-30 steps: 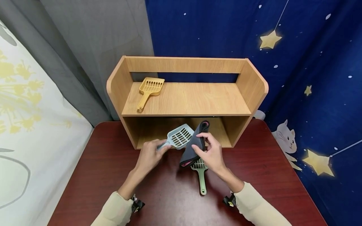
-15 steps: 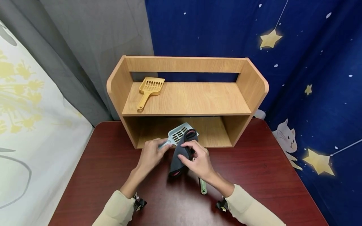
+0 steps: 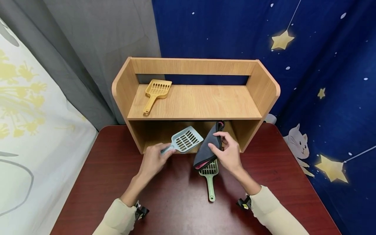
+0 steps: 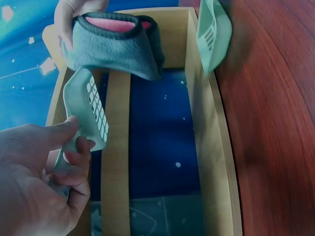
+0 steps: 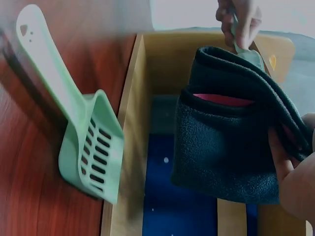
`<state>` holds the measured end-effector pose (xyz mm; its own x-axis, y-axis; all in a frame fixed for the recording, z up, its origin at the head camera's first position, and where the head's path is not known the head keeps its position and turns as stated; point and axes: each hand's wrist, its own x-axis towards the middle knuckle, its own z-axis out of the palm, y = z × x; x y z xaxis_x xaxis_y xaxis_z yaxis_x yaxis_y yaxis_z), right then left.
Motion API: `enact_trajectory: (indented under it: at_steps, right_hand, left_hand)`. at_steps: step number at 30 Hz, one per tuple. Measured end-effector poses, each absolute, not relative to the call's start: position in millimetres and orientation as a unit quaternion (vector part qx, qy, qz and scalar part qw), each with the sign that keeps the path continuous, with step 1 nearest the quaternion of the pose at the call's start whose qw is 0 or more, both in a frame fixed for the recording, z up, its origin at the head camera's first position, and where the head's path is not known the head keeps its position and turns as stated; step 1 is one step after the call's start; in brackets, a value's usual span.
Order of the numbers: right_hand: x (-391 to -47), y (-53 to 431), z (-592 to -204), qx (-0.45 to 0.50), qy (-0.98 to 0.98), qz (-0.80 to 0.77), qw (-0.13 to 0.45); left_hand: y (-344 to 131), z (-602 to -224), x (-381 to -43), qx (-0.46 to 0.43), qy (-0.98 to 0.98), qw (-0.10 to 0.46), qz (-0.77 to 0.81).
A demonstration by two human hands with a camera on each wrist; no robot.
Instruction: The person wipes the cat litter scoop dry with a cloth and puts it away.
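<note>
My left hand (image 3: 155, 159) grips the handle of a pale blue litter scoop (image 3: 186, 139), its slotted head raised in front of the shelf's lower opening. In my right hand (image 3: 229, 153) is a folded dark grey cloth (image 3: 207, 148) with black edging and a pink inner side, pinched between thumb and fingers. The cloth hangs just right of the blue scoop's head; the left wrist view shows the two close, and whether they touch I cannot tell. Below the cloth a green litter scoop (image 3: 210, 182) lies on the table, its head partly covered from the head view.
A wooden two-tier shelf (image 3: 194, 101) stands at the back of the dark red table (image 3: 117, 182). On its upper board, at the left, lies a yellow litter scoop (image 3: 157, 91). Curtains (image 3: 211, 29) hang behind and beside the table.
My right hand moved the cloth left across the blue scoop's head, then back right and off it. The left hand and blue scoop shifted only slightly. The green scoop shows more again.
</note>
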<state>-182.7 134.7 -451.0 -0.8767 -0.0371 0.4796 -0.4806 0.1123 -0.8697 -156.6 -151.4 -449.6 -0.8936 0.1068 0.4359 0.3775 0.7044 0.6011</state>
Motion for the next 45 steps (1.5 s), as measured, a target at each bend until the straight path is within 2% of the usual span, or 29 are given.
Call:
enact_trajectory:
  at_steps: [8, 17, 35, 45]
  right_hand:
    - [-181, 159, -445, 0.191, -0.731, 0.632, 0.174]
    - [-174, 177, -440, 0.196, -0.73, 0.638, 0.149]
    - [-170, 202, -435, 0.196, -0.757, 0.602, 0.164]
    - [-173, 205, -441, 0.19, -0.764, 0.595, 0.161]
  left_hand:
    - [-160, -465, -168, -0.106, -0.909, 0.189, -0.356]
    - [-171, -497, -186, -0.043, -0.905, 0.154, -0.394]
    - [-194, -541, -217, 0.065, -0.894, 0.076, -0.438]
    - [-195, -554, -223, 0.097, -0.894, 0.057, -0.435]
